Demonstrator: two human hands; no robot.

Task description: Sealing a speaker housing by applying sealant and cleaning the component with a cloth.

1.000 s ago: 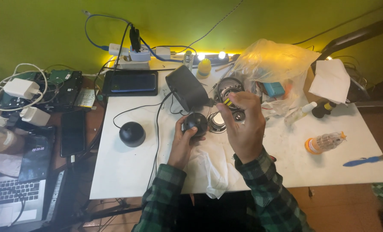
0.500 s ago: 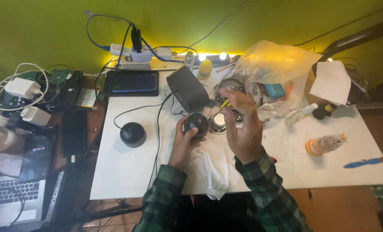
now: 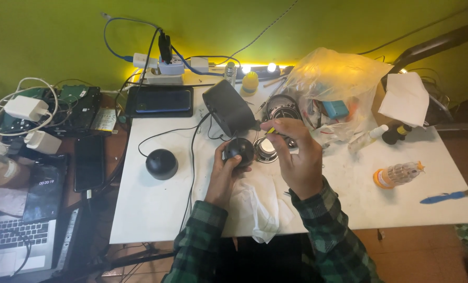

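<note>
- Two hands work at the middle of a white desk (image 3: 155, 209), seen from above.
- Left hand (image 3: 224, 173): fingers curled closed around a small black ball-shaped speaker (image 3: 239, 150), held just above the desk surface.
- Right hand (image 3: 297, 157): fingers pinched shut on a thin yellow-handled tool (image 3: 269, 131), its tip directed toward the speaker; the tip itself is too small to make out.
- Silver round part (image 3: 266, 150): lies on the desk just beside the speaker, partly under the right hand.
- White cloth (image 3: 255, 204): crumpled between the forearms, overhanging the near desk edge.
- Second black ball (image 3: 161, 163): rests on the desk to the left, well apart from the hands, with a cable running from it.
- Black box (image 3: 228, 107): tilted, just behind the speaker.
- Plastic bag (image 3: 339, 78), orange-capped bottle (image 3: 397, 174) and blue tool (image 3: 443, 197): to the right.
</note>
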